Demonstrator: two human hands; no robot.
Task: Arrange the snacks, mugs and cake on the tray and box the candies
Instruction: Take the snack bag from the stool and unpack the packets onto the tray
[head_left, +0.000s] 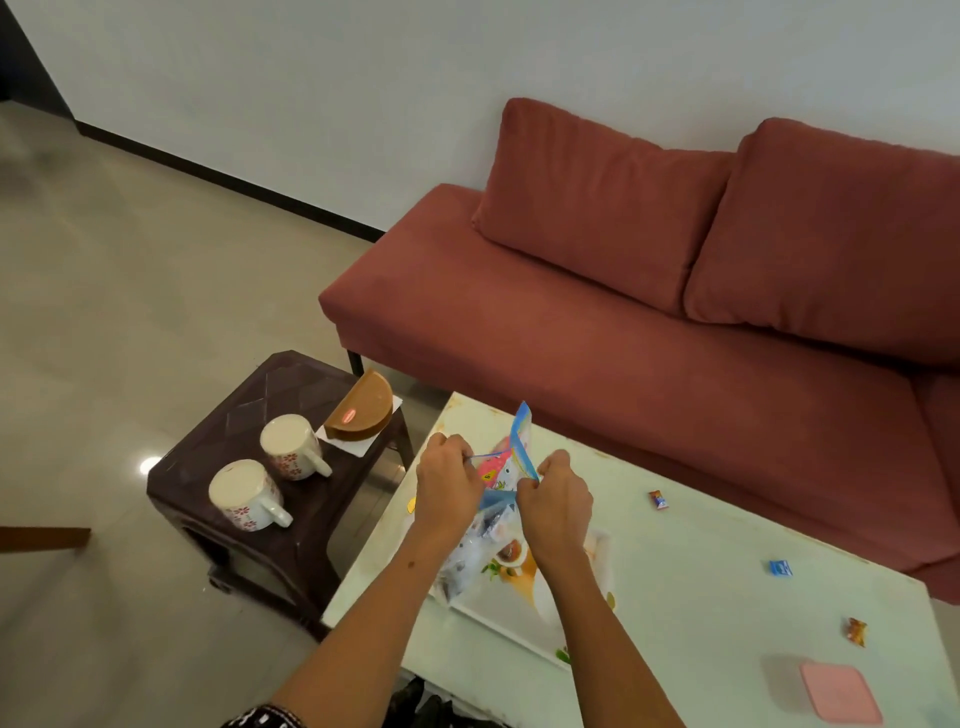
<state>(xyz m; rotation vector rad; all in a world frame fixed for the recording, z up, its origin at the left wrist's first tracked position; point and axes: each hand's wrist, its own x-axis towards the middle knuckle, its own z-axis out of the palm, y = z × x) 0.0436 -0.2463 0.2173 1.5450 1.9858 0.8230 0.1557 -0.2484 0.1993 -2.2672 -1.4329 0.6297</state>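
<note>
While both hands are working above the tray near the left edge of the tabletop, the person is pulling a snack bag open. The left hand is pinching one side of the bag's top, fingers curled tight on the film. The right hand is pinching the opposite side in the same closed pinch. The bag is hanging between them, its lower part reaching down toward the tray; whether it is touching the tray cannot be told.

Step in hand, as judged: opening the snacks so they can go on the tray. The task is looking early.

- Two mugs are standing on the stool, off the tabletop's left edge.
- The cake is sitting on a white sheet at the stool's far corner.
- Three candies are lying loose toward the right side of the tabletop: one near the far edge, a blue one, and an orange one nearer the right edge.
- The pink box is resting at the near right corner.

Next move, likely: finishing the tear, then tipping the contents onto a bare part of the tray. It calls for a steady pull, so the film does not split suddenly and scatter pieces.
</note>
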